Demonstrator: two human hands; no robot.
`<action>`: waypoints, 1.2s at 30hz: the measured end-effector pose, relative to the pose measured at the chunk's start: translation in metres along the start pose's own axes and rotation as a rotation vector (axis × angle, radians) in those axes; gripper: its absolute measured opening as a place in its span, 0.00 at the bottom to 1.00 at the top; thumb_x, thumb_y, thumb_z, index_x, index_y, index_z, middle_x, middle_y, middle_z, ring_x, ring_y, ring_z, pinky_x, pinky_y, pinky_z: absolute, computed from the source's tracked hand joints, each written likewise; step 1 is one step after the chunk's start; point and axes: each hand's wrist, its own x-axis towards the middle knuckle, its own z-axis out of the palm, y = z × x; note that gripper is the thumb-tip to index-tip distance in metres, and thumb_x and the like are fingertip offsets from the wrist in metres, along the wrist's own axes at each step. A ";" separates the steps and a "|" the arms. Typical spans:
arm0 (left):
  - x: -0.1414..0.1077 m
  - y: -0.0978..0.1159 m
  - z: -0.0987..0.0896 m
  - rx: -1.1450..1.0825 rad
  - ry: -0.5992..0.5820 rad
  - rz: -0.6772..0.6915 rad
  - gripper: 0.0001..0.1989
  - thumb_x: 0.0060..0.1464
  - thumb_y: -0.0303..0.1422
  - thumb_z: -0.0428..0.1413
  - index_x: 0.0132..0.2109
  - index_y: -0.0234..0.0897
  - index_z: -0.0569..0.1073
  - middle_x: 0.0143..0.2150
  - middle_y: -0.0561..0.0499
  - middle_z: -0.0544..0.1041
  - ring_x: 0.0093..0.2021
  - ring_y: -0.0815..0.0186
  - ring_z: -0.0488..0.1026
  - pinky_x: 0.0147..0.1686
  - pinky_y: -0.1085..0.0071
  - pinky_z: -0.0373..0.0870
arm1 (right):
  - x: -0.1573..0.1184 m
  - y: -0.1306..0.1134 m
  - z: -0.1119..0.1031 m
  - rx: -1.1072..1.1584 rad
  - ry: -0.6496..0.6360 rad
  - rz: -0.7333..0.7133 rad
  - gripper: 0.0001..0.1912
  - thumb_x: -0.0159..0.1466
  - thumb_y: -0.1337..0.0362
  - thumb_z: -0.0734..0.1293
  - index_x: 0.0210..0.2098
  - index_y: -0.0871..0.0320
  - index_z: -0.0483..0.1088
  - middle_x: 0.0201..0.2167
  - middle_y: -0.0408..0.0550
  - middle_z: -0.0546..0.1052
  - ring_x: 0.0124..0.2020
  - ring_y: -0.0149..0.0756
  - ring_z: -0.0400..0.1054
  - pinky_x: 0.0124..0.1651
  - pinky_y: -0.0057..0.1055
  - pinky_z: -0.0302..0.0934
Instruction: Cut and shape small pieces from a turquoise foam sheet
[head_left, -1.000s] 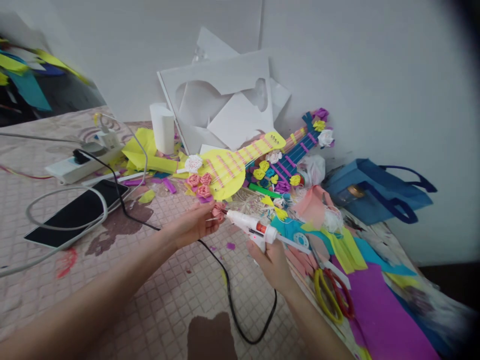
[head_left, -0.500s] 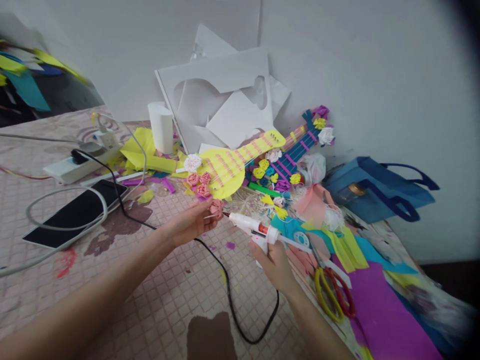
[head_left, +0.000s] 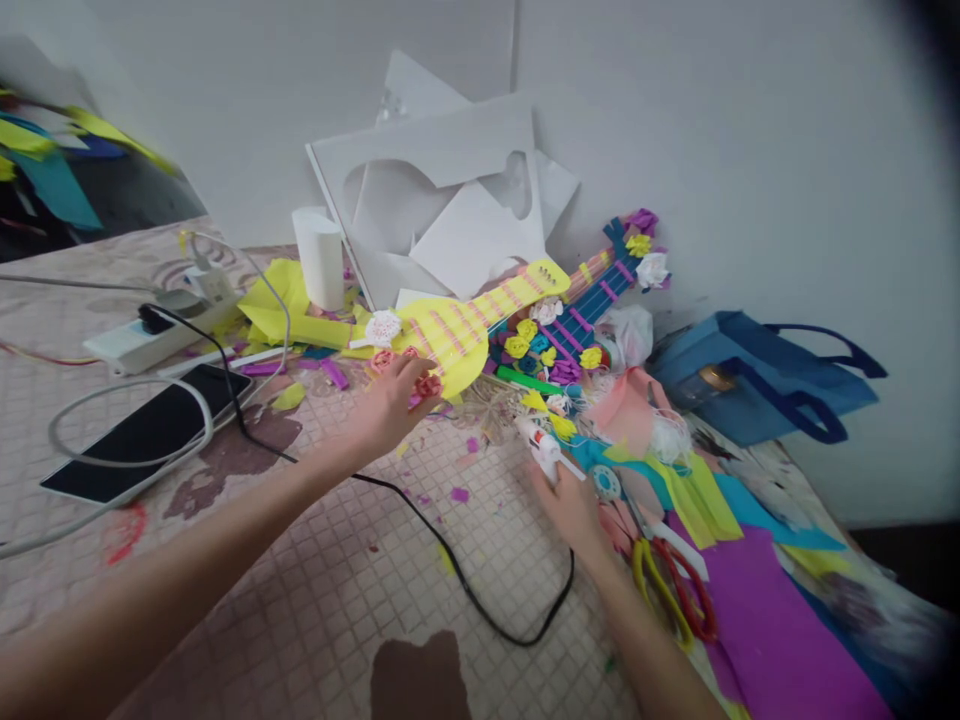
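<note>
My left hand (head_left: 390,405) reaches to the lower edge of a yellow paper guitar (head_left: 461,345), its fingers closed around a pink paper flower (head_left: 429,386). Beside those fingers, other pink paper flowers (head_left: 381,360) sit at the guitar's rounded end, partly covered by my hand. A white lace-like round flower (head_left: 383,328) lies just above them. In my right hand (head_left: 566,500) is a white hot glue gun (head_left: 541,445), gripped by its handle with the nozzle pointing away to the upper left. A black cord (head_left: 450,550) loops across the table below it.
Behind stand white foam boards (head_left: 420,130) with a guitar-shaped cutout and a blue guitar (head_left: 592,300) with paper flowers. On the left are a power strip (head_left: 142,340) and a black tablet-like device (head_left: 150,430). Scissors (head_left: 664,590), coloured paper (head_left: 780,600) and a blue bag (head_left: 757,380) occupy the right.
My left hand has carried the pink flower away from the glue gun's nozzle, up to the guitar's edge. The glue gun has moved right and turned away from the flower.
</note>
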 end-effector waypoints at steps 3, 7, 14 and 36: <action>0.007 -0.001 0.011 0.188 -0.089 0.072 0.15 0.56 0.33 0.53 0.51 0.36 0.67 0.47 0.42 0.69 0.46 0.55 0.68 0.45 0.60 0.64 | -0.002 0.006 0.004 0.007 -0.037 -0.003 0.23 0.65 0.49 0.57 0.40 0.63 0.69 0.34 0.55 0.73 0.37 0.45 0.68 0.41 0.40 0.62; 0.014 -0.003 0.022 0.338 -0.140 0.102 0.16 0.57 0.33 0.53 0.52 0.37 0.66 0.48 0.41 0.69 0.49 0.52 0.67 0.49 0.56 0.61 | -0.005 0.006 0.002 0.061 -0.053 -0.003 0.23 0.64 0.49 0.58 0.47 0.62 0.67 0.41 0.58 0.74 0.44 0.47 0.68 0.46 0.42 0.63; 0.014 -0.009 0.034 0.439 -0.140 0.129 0.17 0.56 0.33 0.53 0.53 0.38 0.65 0.48 0.40 0.70 0.51 0.50 0.66 0.51 0.54 0.58 | -0.013 0.015 0.001 0.061 -0.017 0.006 0.29 0.64 0.51 0.59 0.59 0.60 0.57 0.55 0.62 0.68 0.57 0.52 0.61 0.56 0.50 0.58; 0.017 -0.017 0.041 0.457 -0.086 0.086 0.18 0.54 0.34 0.57 0.52 0.39 0.67 0.48 0.41 0.72 0.51 0.49 0.65 0.51 0.53 0.56 | -0.066 -0.037 -0.018 0.278 0.182 -0.080 0.01 0.63 0.66 0.61 0.35 0.56 0.64 0.31 0.47 0.69 0.33 0.36 0.65 0.36 0.33 0.64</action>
